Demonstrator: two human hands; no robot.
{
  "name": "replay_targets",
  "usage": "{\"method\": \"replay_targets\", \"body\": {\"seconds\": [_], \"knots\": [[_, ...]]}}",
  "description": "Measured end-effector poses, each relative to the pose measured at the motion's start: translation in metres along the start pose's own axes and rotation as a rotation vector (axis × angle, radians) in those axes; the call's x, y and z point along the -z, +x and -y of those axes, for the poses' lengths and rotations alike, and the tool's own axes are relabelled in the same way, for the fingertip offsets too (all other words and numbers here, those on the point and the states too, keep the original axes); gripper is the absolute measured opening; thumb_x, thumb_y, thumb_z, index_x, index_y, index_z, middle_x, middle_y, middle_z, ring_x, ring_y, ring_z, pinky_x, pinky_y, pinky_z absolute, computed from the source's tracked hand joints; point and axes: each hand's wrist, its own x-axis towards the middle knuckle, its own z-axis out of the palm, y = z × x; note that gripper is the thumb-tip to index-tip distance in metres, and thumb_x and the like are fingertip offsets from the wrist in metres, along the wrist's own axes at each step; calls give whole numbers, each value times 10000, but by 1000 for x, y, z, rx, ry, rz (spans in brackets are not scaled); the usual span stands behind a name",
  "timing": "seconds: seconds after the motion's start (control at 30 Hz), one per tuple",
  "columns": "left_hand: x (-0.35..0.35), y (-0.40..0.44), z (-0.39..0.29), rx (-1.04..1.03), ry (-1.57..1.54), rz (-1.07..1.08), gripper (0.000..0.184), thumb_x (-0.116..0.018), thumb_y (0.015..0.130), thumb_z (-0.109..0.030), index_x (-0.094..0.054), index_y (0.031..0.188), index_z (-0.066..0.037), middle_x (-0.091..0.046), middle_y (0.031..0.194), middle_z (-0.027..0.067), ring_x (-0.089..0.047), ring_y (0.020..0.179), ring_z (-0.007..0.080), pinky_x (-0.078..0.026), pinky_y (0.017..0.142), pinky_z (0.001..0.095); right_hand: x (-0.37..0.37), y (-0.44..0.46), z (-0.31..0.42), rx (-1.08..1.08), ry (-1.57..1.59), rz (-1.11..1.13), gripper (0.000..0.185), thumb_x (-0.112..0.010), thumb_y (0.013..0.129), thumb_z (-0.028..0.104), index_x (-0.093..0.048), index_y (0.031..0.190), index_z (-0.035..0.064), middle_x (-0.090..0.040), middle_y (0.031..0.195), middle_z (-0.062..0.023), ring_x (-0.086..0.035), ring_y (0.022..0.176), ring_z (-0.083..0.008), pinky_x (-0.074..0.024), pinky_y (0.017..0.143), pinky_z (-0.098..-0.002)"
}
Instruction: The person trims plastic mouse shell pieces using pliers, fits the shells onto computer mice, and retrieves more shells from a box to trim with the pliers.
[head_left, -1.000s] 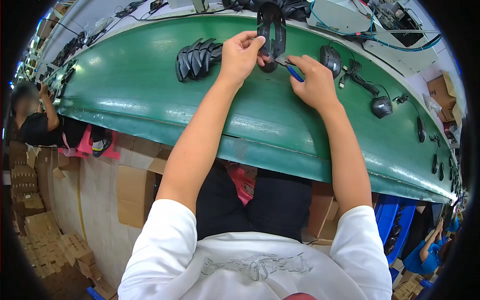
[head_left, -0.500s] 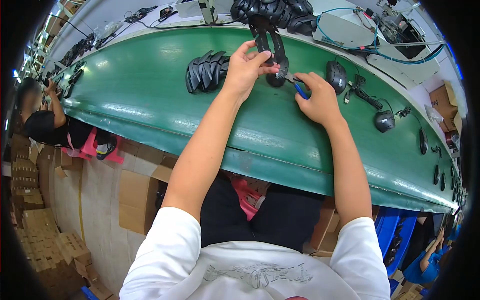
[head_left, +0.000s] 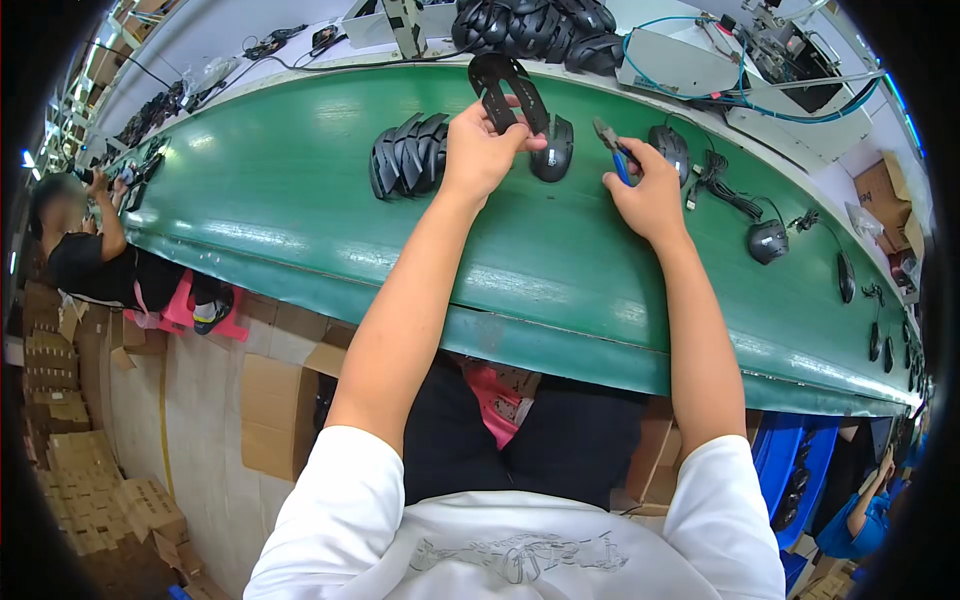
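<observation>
My left hand (head_left: 480,152) is closed on a black U-shaped plastic mouse shell part (head_left: 492,76), raised above the green belt. Just beyond its fingertips, a dark mouse cover with a small light logo (head_left: 553,152) lies on the belt. In my right hand (head_left: 648,192) is a pair of small cutting pliers (head_left: 607,135) with blue handles, its jaws pointing up and away from the shell part. Left of my left hand sits a nested row of black mouse covers (head_left: 408,157). A black mouse (head_left: 670,148) lies just past my right hand.
The green conveyor belt (head_left: 270,200) crosses in front of me. Black shells (head_left: 540,32) are piled on the ledge behind it. A machine with blue tubing (head_left: 700,70) stands back right. More corded mice (head_left: 768,242) lie rightward. Another person (head_left: 95,240) sits far left.
The pliers have moved right, away from the shell part. My left hand has shifted slightly left with the part, and the mouse cover beneath is now uncovered on the belt.
</observation>
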Motion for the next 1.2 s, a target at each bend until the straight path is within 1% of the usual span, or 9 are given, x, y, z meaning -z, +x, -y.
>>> {"method": "replay_targets", "body": {"seconds": [0.1,0.23,0.27,0.4,0.6,0.73,0.9,1.1,1.2], "knots": [[3,-1,1,-4,65,-52,246,-591,839,114,-611,1077,55,-698,857,144,-714,695,206,-564,652,252,-5,0,0,-34,39,-52,352,-685,774,127,-676,1122,74,-669,892,-54,-557,702,-181,-479,674,-319],[-2,-4,4,-253,431,-44,291,-592,795,133,-630,1060,18,-707,876,104,-694,693,195,-543,651,267,7,3,20,-224,275,99,331,-689,805,140,-661,1127,71,-657,851,-45,-504,650,-123,-445,611,-267],[-3,-5,5,-247,432,-42,291,-592,795,133,-630,1060,18,-707,876,104,-694,693,195,-543,651,267,10,3,24,-231,275,102,331,-689,805,140,-661,1127,71,-657,851,-45,-504,650,-123,-445,611,-267],[-9,-10,8,-674,720,61,371,-612,724,149,-648,1046,-31,-707,862,64,-662,698,207,-535,671,303,15,5,43,-506,1098,256,277,-661,856,148,-635,1118,62,-622,792,-26,-468,643,-72,-390,559,-208],[-18,-11,13,-772,693,129,451,-637,640,164,-659,1037,-49,-701,912,56,-635,748,223,-527,708,319,9,-1,51,-480,1088,336,227,-602,890,117,-611,1108,56,-593,773,-14,-469,644,-60,-356,541,-172],[-22,-13,12,-675,668,141,496,-654,593,174,-658,1040,-42,-684,997,75,-644,813,225,-529,739,320,8,2,40,-452,1109,315,195,-563,898,82,-612,1085,64,-586,790,-20,-471,624,-66,-361,535,-183],[-20,-6,21,-750,742,157,506,-670,596,168,-653,1057,-40,-661,1059,82,-647,859,253,-533,768,341,11,6,45,-578,1295,278,209,-554,885,58,-614,1086,58,-585,812,-28,-478,623,-70,-365,532,-186],[-20,-7,16,-737,796,142,518,-673,608,162,-646,1081,-46,-654,1061,84,-652,867,287,-537,784,366,7,4,45,-538,1353,344,207,-562,883,58,-609,1084,49,-585,817,-33,-491,645,-80,-368,529,-193],[-14,-2,19,-736,818,141,527,-689,604,148,-641,1088,-54,-651,1068,83,-650,870,305,-537,794,377,11,5,43,-565,1420,369,218,-578,873,51,-602,1090,44,-584,814,-35,-497,655,-85,-370,535,-195]]}}
